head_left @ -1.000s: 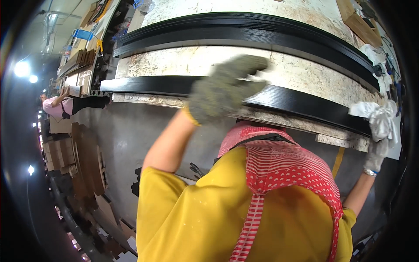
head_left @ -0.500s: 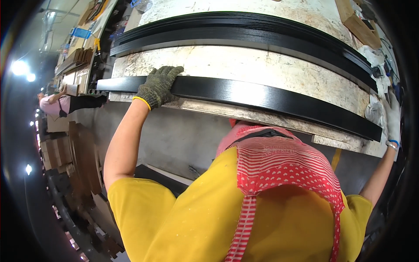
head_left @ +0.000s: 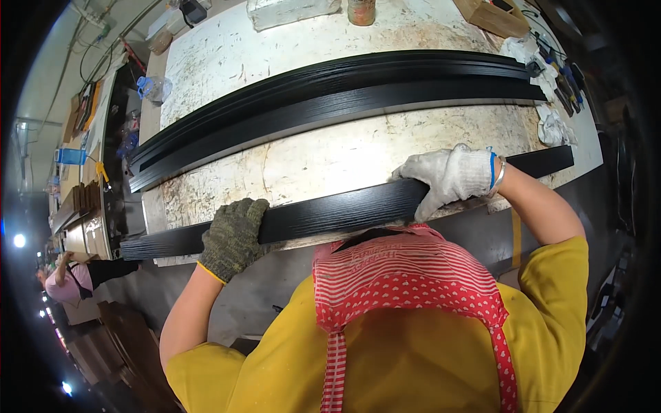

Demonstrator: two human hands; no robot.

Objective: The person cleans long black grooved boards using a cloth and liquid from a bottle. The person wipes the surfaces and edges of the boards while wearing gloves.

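Observation:
A long black wood-grain board (head_left: 337, 208) lies along the near edge of the worktable. My left hand (head_left: 234, 237), in a dark green knitted glove, is closed over the board left of its middle. My right hand (head_left: 447, 180), in a white glove, grips the same board right of its middle, thumb on the near side and fingers over the far side. Farther back lies a group of similar black strips (head_left: 330, 103), side by side and apart from the held board.
The worktable (head_left: 227, 76) has a worn, stained white top. White rags (head_left: 551, 127) and several hand tools (head_left: 568, 86) lie at its right end. A wooden box (head_left: 492, 17), a can (head_left: 361, 12) and a bottle (head_left: 153, 88) stand farther back. Another person (head_left: 69, 281) works far left.
My right hand has come from the table's right end onto the board. The left hand still holds it. The view has turned, and the board's face now tilts differently.

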